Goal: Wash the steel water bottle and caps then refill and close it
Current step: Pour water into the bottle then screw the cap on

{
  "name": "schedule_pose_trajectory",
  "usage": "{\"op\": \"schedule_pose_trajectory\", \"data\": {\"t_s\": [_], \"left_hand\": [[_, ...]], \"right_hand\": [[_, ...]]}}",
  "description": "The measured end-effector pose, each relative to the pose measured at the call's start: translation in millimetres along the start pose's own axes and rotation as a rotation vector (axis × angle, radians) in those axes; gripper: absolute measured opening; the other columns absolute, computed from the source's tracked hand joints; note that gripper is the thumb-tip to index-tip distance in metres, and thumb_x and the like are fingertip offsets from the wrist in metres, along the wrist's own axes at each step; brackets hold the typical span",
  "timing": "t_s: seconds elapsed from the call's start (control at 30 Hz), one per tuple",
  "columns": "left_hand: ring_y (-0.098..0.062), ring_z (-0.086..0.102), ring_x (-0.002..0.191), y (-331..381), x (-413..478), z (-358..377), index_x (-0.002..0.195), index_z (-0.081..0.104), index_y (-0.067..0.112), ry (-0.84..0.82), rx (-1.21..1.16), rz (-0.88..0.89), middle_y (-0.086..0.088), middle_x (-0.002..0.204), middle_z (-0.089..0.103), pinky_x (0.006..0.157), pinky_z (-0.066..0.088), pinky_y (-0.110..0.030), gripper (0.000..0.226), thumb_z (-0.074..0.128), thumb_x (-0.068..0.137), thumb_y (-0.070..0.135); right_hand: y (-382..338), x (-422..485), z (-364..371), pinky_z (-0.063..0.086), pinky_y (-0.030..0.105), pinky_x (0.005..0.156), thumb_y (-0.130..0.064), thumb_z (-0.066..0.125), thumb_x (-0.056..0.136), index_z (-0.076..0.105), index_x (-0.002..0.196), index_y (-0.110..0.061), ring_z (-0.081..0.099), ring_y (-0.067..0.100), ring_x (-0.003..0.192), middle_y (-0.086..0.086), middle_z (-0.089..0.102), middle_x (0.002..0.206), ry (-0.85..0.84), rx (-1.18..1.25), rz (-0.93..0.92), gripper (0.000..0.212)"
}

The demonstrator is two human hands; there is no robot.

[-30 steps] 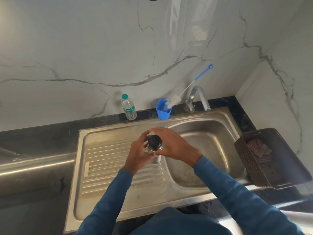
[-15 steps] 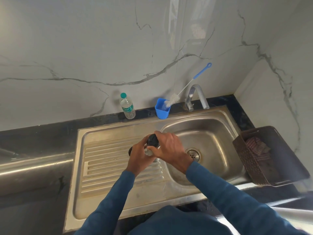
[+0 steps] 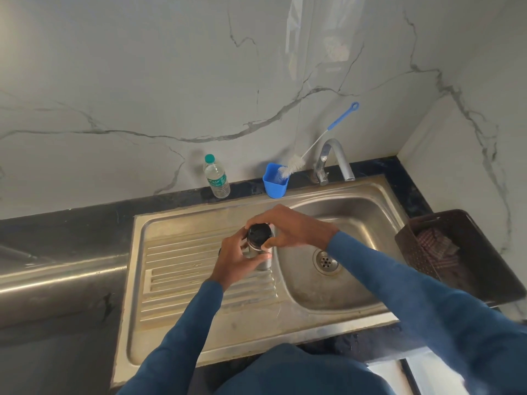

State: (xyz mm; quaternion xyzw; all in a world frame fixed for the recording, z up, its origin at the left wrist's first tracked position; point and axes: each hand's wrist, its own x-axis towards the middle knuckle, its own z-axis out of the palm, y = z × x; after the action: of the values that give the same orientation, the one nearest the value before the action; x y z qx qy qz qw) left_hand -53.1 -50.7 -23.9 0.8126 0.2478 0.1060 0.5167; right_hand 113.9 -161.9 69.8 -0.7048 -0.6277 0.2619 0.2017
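Standing on the dark tabletop (image 3: 71,223) by the marble wall is a plastic water bottle (image 3: 216,178), then a blue cup (image 3: 275,185) holding a bottle brush (image 3: 313,143). Over the steel sink (image 3: 176,317) drainboard, the left hand (image 3: 236,259) grips the steel water bottle (image 3: 261,259) body; the right hand (image 3: 293,228) has its fingers (image 3: 268,245) clamped on the black cap (image 3: 259,234). Beyond: tap (image 3: 333,161), brown basket (image 3: 484,252).

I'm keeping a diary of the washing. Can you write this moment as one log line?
left hand: holds steel bottle | right hand: grips black cap | place: over sink drainboard
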Motion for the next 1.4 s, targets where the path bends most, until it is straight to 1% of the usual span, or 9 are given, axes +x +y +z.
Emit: {"op": "schedule_pose_trajectory", "data": {"t_s": [0.27,0.4,0.57,0.73,0.93,1.07,1.2,1.3,1.4], "left_hand": [[-0.011,0.073,0.097,0,-6,11,0.127,0.066,0.031,0.066,0.052,0.055,0.016,0.103,0.076,0.089,0.061,-0.041,0.056,0.088,0.077,0.017],[0.001,0.070,0.090,12,-14,22,0.125,0.060,0.041,0.146,0.075,0.010,0.021,0.096,0.074,0.079,0.054,-0.019,0.060,0.086,0.077,0.017],[0.004,0.069,0.090,22,-19,28,0.115,0.058,0.048,0.195,0.060,0.006,0.021,0.096,0.072,0.076,0.047,-0.007,0.055,0.088,0.081,0.017],[-0.005,0.072,0.095,13,-30,17,0.118,0.066,0.039,0.207,0.032,0.047,0.021,0.102,0.075,0.083,0.055,-0.020,0.054,0.090,0.074,0.017],[0.006,0.068,0.101,-3,-52,-4,0.121,0.058,0.052,0.253,0.030,0.008,0.023,0.107,0.073,0.088,0.050,-0.009,0.078,0.098,0.067,0.012],[0.006,0.067,0.108,-12,-65,-21,0.124,0.059,0.049,0.269,0.016,-0.047,0.036,0.112,0.069,0.092,0.055,-0.015,0.080,0.098,0.068,0.009],[0.008,0.064,0.114,-16,-72,-37,0.127,0.057,0.048,0.261,0.030,-0.059,0.039,0.118,0.067,0.094,0.055,-0.016,0.083,0.099,0.068,0.010],[0.007,0.064,0.115,-14,-72,-44,0.129,0.058,0.048,0.238,0.034,-0.076,0.039,0.119,0.067,0.093,0.054,-0.013,0.082,0.100,0.067,0.012],[0.010,0.062,0.118,-13,-71,-46,0.131,0.057,0.045,0.213,0.044,-0.090,0.042,0.121,0.065,0.092,0.052,-0.009,0.083,0.100,0.068,0.013]], "right_hand": [[-15,-23,50,0.053,0.038,0.079,-0.023,0.074,0.085,0.059,0.115,-0.020,0.055,0.017,0.080,-0.009,0.066,0.096,0.345,-0.007,0.166,0.034],[-28,-21,73,0.049,0.040,0.092,-0.031,0.072,0.092,0.056,0.127,-0.019,0.066,0.027,0.099,-0.003,0.068,0.116,0.462,0.013,0.316,0.041],[-33,-23,78,0.054,0.038,0.086,-0.038,0.080,0.088,0.058,0.120,-0.019,0.066,0.026,0.089,-0.001,0.071,0.103,0.557,-0.001,0.348,0.043],[-28,-20,49,0.060,0.026,0.082,-0.063,0.084,0.076,0.076,0.103,-0.024,0.074,0.006,0.087,-0.012,0.078,0.091,0.448,0.353,0.381,0.047],[17,14,55,0.063,0.034,0.066,-0.020,0.074,0.098,0.079,0.094,-0.004,0.078,0.014,0.073,0.006,0.081,0.083,0.404,0.627,0.487,0.017],[61,50,104,0.063,0.045,0.089,-0.004,0.083,0.080,0.077,0.113,-0.006,0.071,0.015,0.089,0.008,0.078,0.104,0.188,0.440,0.406,0.034],[66,88,147,0.042,0.025,0.111,-0.013,0.088,0.082,0.057,0.148,-0.018,0.059,0.017,0.129,0.003,0.064,0.144,-0.076,0.161,0.139,0.073],[72,118,176,0.052,0.031,0.099,-0.022,0.080,0.090,0.058,0.135,-0.047,0.057,0.015,0.115,-0.011,0.062,0.123,-0.202,-0.033,0.006,0.056],[83,128,191,0.052,0.033,0.078,-0.026,0.078,0.089,0.061,0.115,-0.045,0.058,0.018,0.106,-0.014,0.060,0.106,-0.189,-0.101,-0.014,0.036]]}}
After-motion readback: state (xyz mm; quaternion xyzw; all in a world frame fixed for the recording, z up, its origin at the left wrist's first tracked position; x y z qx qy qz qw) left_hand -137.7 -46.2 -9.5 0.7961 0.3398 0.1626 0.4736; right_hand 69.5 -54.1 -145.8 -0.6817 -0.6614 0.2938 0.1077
